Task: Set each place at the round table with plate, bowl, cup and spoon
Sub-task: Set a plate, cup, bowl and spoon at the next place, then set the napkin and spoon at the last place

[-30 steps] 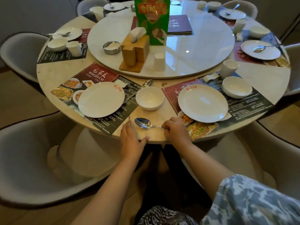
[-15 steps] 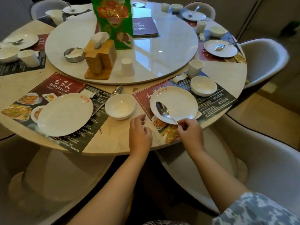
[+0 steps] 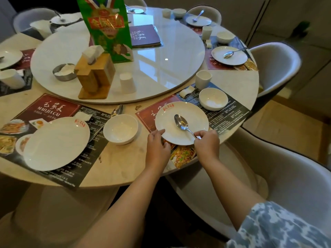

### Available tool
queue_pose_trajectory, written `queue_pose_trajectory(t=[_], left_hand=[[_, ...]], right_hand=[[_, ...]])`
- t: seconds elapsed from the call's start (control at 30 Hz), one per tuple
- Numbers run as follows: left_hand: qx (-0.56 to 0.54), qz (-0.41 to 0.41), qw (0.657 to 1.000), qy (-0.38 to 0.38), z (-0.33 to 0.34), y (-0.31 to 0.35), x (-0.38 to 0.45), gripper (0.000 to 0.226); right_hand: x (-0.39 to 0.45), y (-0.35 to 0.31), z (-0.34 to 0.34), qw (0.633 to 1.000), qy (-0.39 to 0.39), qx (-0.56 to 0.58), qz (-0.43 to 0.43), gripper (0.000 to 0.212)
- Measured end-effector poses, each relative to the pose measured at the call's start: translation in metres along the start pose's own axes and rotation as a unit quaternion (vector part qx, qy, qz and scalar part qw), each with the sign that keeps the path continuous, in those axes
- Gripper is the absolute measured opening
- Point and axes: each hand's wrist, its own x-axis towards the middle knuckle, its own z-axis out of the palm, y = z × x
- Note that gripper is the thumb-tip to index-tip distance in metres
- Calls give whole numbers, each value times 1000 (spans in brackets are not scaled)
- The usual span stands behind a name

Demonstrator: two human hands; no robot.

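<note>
Pinching the handle end of a spoon (image 3: 181, 123), the right hand (image 3: 207, 145) has its grip closed on the metal, and the spoon's bowl lies face up on the near right plate (image 3: 195, 115). The left hand (image 3: 157, 146) rests at that plate's near left rim, thumb and fingers lightly pinching the edge. Red characters are printed on the plate's far rim, too small to read. Under it lies a dark placemat (image 3: 231, 113) with fine white print, illegible. Beside it to the left stands an empty white bowl (image 3: 120, 129), then a second plate (image 3: 57, 143) on a placemat (image 3: 48, 108) that reads "MAO JIA CAI" under large Chinese characters. Farther off, another bowl (image 3: 213, 98) and a white cup (image 3: 203, 80) stand beyond the right plate. A green box (image 3: 105, 29) with gold characters on red rises on the turntable (image 3: 161, 68) of the worktop (image 3: 121, 167). Half a second ago the spoon hung tilted over the plate's near edge and the left hand lay closed on the worktop; a second ago the spoon was at the worktop's edge between the two places
</note>
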Motion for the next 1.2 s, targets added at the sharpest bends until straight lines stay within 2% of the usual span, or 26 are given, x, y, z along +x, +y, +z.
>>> queue_pose_trajectory(t=[0.17,0.33,0.47,0.63,0.8,1.03,1.2], left_hand=[[-5,-1,1000,-9,-4,2,0,46],[-2,3,1000,-25,-13,2,-6,44],[-33,11,999,-11,-32,-6,-21,34],[-67,25,996,57,-74,-26,-44,27],[-68,-5,990,125,-129,-60,-43,24],[-51,-48,982,176,-232,-111,-27,26],[19,-73,979,190,-286,-150,-10,31]], right_hand=[[-4,3,-1,1000,-7,5,9,22],[-11,3,-3,1000,-23,-13,6,30],[-37,-4,0,995,4,-68,-67,37],[-74,-38,26,989,-80,3,-126,17],[-106,-82,56,972,-157,49,-170,17],[-152,-154,116,967,-206,89,-124,18],[-174,-193,164,967,-218,106,-78,23]])
